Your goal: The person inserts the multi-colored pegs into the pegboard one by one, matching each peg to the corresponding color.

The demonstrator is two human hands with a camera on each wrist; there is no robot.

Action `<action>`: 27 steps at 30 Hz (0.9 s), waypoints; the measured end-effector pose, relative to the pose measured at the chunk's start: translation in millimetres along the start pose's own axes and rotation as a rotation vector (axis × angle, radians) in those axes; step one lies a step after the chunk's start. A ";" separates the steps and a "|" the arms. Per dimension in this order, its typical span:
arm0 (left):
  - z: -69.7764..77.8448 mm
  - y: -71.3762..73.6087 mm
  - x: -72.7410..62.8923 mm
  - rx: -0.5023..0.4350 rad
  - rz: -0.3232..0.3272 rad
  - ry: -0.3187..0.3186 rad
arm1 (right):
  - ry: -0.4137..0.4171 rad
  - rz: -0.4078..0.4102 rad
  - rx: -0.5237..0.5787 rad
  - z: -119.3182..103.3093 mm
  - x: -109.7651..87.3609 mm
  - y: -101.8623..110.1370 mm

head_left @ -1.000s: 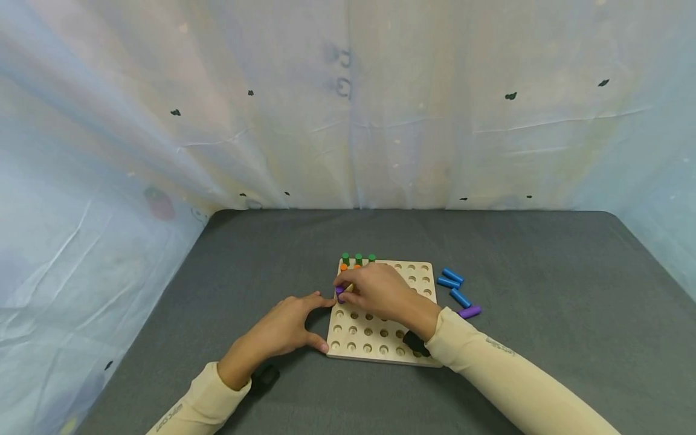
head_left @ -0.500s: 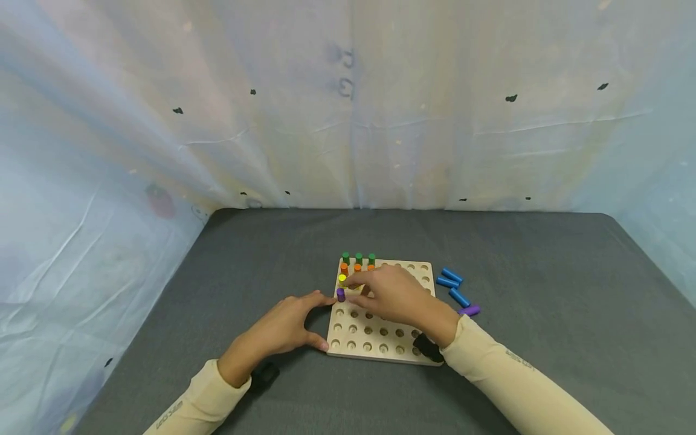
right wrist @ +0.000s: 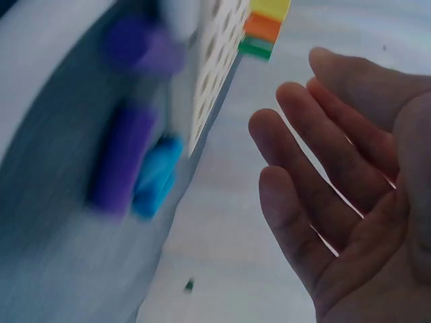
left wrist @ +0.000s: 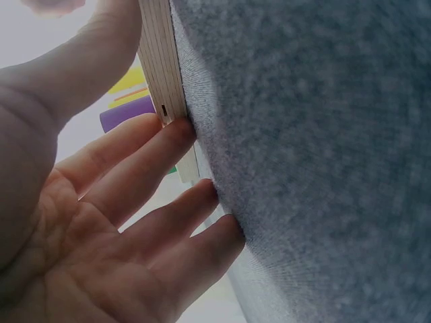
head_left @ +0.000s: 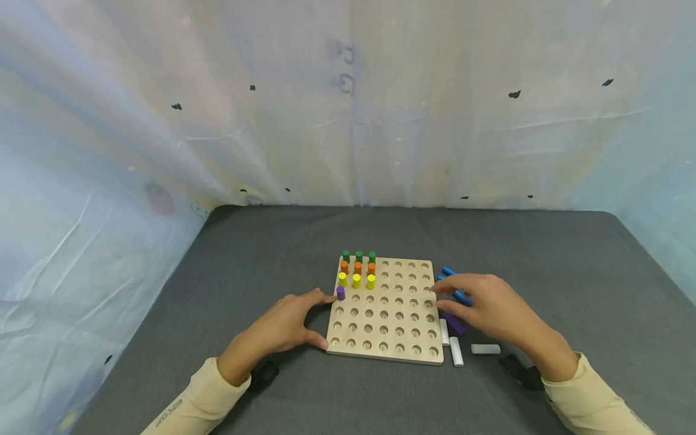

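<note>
A square wooden pegboard lies on the dark table. Three green pegs, three orange pegs and three yellow pegs stand in rows at its far left. Below them, one purple peg stands in the left column. My left hand rests against the board's left edge, thumb and fingertips touching its side, as the left wrist view also shows. Over the board's right edge hovers my right hand, fingers relaxed and nothing between them. Loose purple pegs lie beneath it, partly hidden.
Blue pegs lie right of the board, partly covered by the right hand. Several white pegs are scattered near the board's front right corner. Behind the grey table hangs a pale curtain.
My right hand has let go of the purple peg, which stays upright in the board, and has moved right toward the loose pegs. The left hand holds its place.
</note>
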State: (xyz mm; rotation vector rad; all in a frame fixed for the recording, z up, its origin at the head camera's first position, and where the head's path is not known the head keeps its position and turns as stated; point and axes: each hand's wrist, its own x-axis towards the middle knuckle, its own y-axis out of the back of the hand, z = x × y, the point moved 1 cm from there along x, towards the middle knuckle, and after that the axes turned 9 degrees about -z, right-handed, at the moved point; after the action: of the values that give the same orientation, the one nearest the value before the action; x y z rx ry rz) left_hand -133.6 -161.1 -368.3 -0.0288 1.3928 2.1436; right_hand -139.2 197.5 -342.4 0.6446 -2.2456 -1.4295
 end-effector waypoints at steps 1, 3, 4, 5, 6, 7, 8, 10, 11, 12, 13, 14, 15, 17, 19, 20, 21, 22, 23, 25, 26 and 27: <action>0.0 0.3 0.0 0.002 0.000 0.003 | -0.007 0.000 -0.006 4.8 -3.9 1.8; 0.3 0.9 -0.3 0.000 0.000 0.011 | -0.022 -0.007 -0.008 13.0 -11.0 5.4; 0.4 1.1 -0.3 0.000 0.000 0.013 | -0.031 -0.013 -0.008 16.9 -14.0 7.0; 0.4 1.0 -0.1 0.002 0.002 0.016 | -0.037 -0.022 -0.008 20.6 -16.3 8.3; 0.4 0.9 0.1 0.005 0.003 0.015 | -0.040 -0.032 -0.013 24.1 -18.4 9.3; 0.6 0.9 0.1 0.001 0.001 0.019 | -0.041 -0.041 -0.016 27.6 -20.4 10.2; 0.7 0.7 0.4 0.000 0.001 0.020 | -0.043 -0.049 -0.020 31.0 -22.0 10.7; 0.8 0.2 0.5 -0.001 0.002 0.021 | -0.040 -0.060 -0.028 37.6 -23.8 10.7; 0.5 -0.2 0.3 -0.002 0.002 0.023 | -0.034 -0.063 -0.032 40.6 -23.7 9.8; 0.4 0.0 -0.3 -0.006 0.002 0.025 | -0.026 -0.068 -0.028 43.6 -23.2 8.8; 0.3 0.0 -0.7 -0.007 0.001 0.025 | -0.022 -0.073 -0.021 45.5 -23.4 7.7; 0.0 0.0 -1.1 -0.004 0.002 0.026 | -0.018 -0.085 -0.014 47.0 -22.9 6.5; -0.2 0.1 -1.6 -0.006 0.001 0.028 | -0.012 -0.096 -0.008 48.2 -22.1 5.1; -0.7 0.4 -2.4 -0.007 0.000 0.036 | -0.001 -0.117 0.002 49.6 -20.2 2.8; -1.1 0.3 -2.4 -0.005 0.001 0.042 | 0.001 -0.131 0.001 50.1 -19.3 1.8; -0.7 0.1 -2.1 -0.005 0.000 0.046 | 0.001 -0.133 -0.005 50.6 -19.1 1.5; -0.5 0.0 -1.8 -0.007 0.000 0.048 | 0.002 -0.129 -0.012 51.1 -19.2 1.2; -0.4 -0.2 -1.5 -0.007 0.001 0.050 | 0.001 -0.125 -0.018 51.4 -19.6 1.3; -0.3 -0.5 -1.0 -0.009 0.000 0.052 | 0.001 -0.121 -0.023 51.9 -19.9 1.2; 0.6 -0.6 -0.3 -0.011 0.000 0.052 | -0.003 -0.117 -0.033 52.6 -20.6 1.2; 1.0 -0.7 0.1 -0.010 0.000 0.053 | -0.007 -0.118 -0.037 52.8 -20.9 1.1; 1.2 -0.9 0.6 -0.009 0.000 0.055 | -0.010 -0.123 -0.040 53.0 -21.0 0.9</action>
State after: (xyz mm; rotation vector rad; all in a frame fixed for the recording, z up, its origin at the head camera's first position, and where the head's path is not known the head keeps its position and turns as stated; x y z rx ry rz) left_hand -133.4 -159.5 -368.7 -0.0918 1.4136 2.1638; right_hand -151.8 248.5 -364.5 0.7756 -2.2127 -1.5355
